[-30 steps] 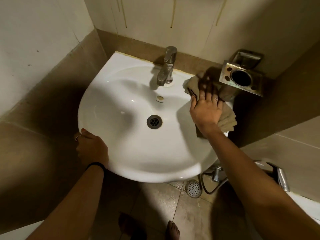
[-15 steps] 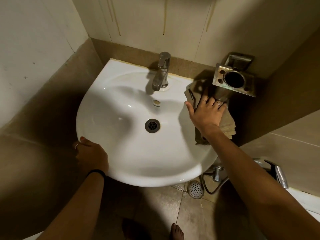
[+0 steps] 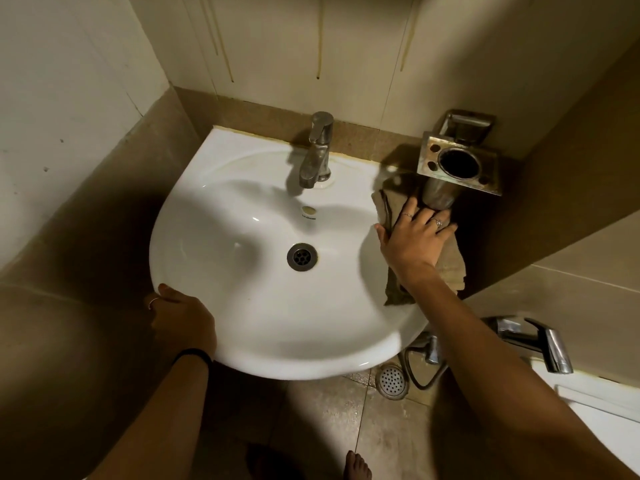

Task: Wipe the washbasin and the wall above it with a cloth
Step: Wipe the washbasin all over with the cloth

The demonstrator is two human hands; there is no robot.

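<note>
The folded beige terry cloth (image 3: pixel 450 261) lies on the right rim of the white ceramic washbasin (image 3: pixel 270 306), its long axis running from the front edge back toward the wall (image 3: pixel 346 46). The right hand (image 3: pixel 414 237) presses flat on it, fingers spread apart. The left hand (image 3: pixel 180 320) curls over the basin's front-left rim. Compared with a second ago, the right hand sits slightly nearer the front. Streaked cream tiles rise above a steel tap (image 3: pixel 317 150) and a metal tumbler holder (image 3: pixel 459 164).
</note>
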